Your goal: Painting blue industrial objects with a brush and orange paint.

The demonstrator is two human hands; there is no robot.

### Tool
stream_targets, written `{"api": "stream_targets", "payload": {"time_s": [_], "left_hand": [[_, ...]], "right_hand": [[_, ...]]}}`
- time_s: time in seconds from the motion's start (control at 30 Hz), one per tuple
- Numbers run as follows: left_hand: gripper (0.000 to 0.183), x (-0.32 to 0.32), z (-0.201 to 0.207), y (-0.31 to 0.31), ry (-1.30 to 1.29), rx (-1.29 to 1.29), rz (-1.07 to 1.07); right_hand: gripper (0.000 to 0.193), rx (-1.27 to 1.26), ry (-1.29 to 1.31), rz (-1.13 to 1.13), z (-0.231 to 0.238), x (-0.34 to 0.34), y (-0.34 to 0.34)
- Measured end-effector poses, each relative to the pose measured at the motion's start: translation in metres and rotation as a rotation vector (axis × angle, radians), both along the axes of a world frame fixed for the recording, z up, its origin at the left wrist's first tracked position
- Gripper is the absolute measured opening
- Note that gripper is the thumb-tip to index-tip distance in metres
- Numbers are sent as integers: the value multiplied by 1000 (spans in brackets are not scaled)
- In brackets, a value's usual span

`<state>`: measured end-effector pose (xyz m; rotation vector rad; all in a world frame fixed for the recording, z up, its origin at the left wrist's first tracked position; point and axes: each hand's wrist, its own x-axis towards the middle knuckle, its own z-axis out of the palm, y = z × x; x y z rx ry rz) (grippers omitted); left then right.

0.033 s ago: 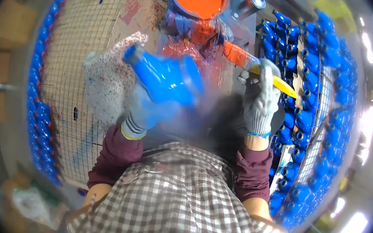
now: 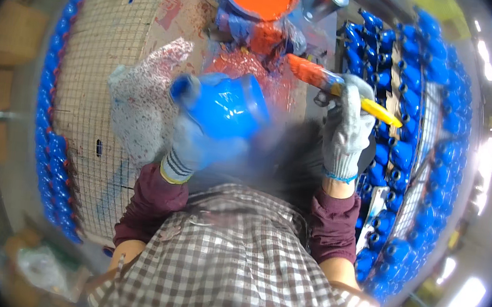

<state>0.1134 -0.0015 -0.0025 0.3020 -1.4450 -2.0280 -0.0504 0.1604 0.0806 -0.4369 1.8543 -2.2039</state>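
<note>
Both forearms were extended forward from the lower edge, in maroon sleeves. By the left hand (image 2: 187, 141), gloved and blurred, a hollow blue piece (image 2: 224, 106) was gripped at its narrow end, the fingers closed around it; it was held in front of the apron, tilted, its wide end turned right. Its coat was seen to be glossy. In the right hand (image 2: 349, 116), fingers curled, a yellow-handled brush (image 2: 325, 76) was held, its orange-coated bristles pointed left. Beyond, orange paint was held in a bucket (image 2: 237, 12); similar blue pieces (image 2: 405, 122) were ranged at right.
</note>
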Motion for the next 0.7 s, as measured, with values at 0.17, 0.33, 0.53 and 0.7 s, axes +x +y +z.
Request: {"api": "stream_targets", "payload": {"time_s": [0.17, 0.33, 0.53, 0.7], "left_hand": [[75, -8, 30, 8, 67, -1113, 108], [64, -13, 24, 13, 125, -1385, 174], [65, -15, 20, 18, 95, -1278, 283], [69, -16, 30, 22, -27, -1164, 358]], "right_hand": [[20, 65, 386, 73, 27, 12, -14], [16, 203, 492, 39, 25, 10, -15], [15, 338, 597, -15, 41, 30, -2], [18, 314, 963, 4, 46, 40, 5]]}}
